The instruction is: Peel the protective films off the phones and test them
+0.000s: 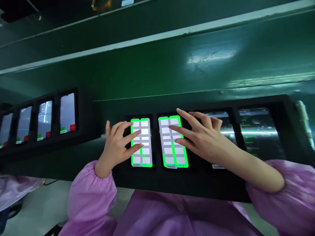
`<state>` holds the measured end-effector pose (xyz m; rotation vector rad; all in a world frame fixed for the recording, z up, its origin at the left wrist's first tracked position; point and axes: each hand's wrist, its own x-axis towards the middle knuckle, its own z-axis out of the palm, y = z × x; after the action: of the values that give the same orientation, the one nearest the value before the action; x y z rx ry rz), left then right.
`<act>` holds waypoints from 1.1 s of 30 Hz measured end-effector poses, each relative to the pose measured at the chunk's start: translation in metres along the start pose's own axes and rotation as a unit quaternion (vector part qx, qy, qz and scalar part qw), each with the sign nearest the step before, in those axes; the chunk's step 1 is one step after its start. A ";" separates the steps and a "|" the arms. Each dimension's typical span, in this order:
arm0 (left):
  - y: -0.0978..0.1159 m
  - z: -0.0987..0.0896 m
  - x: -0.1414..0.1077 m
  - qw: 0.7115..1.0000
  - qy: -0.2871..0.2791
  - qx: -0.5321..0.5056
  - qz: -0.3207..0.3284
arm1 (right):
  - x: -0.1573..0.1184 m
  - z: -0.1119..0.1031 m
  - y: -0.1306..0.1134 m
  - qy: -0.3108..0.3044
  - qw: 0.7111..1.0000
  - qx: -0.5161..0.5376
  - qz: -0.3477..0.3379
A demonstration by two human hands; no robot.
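Note:
My left hand rests its spread fingertips on the screen of a smartphone showing a grey-and-white grid with a bright green border. My right hand has its fingertips on a second smartphone with a similar test pattern and green bands. Both phones lie side by side in a black holder, tilted slightly. Neither hand grips anything. My right hand partly covers a third phone beyond it.
Several more lit phones stand in black slots to the left, and a larger screen sits to the right. A glossy green panel rises behind the rack. Pink fabric lies at the lower left.

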<state>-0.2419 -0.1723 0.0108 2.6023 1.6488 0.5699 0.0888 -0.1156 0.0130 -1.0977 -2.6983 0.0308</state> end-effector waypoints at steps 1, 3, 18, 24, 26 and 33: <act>-0.003 0.001 0.006 1.000 -0.002 0.002 -0.002 | 0.004 0.001 0.002 0.001 1.000 0.001 0.008; -0.006 0.004 0.016 1.000 -0.006 0.004 -0.011 | 0.012 0.004 0.005 0.005 1.000 0.003 0.020; 0.036 -0.024 -0.057 0.998 -0.057 -0.025 0.024 | -0.056 -0.017 -0.043 -0.009 0.997 0.064 -0.042; 0.047 -0.027 -0.077 0.998 -0.063 -0.029 0.013 | -0.061 -0.017 -0.049 -0.008 0.996 0.081 -0.030; 0.046 -0.024 -0.071 0.998 -0.049 -0.032 0.019 | -0.053 -0.014 -0.048 -0.007 0.997 0.070 -0.036; 0.051 -0.008 -0.049 0.998 -0.038 -0.041 0.042 | -0.028 -0.002 -0.061 0.005 0.997 0.066 -0.035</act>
<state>-0.2188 -0.2390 0.0141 2.6105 1.4695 0.5219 0.0668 -0.1793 0.0159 -0.9624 -2.6804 0.1896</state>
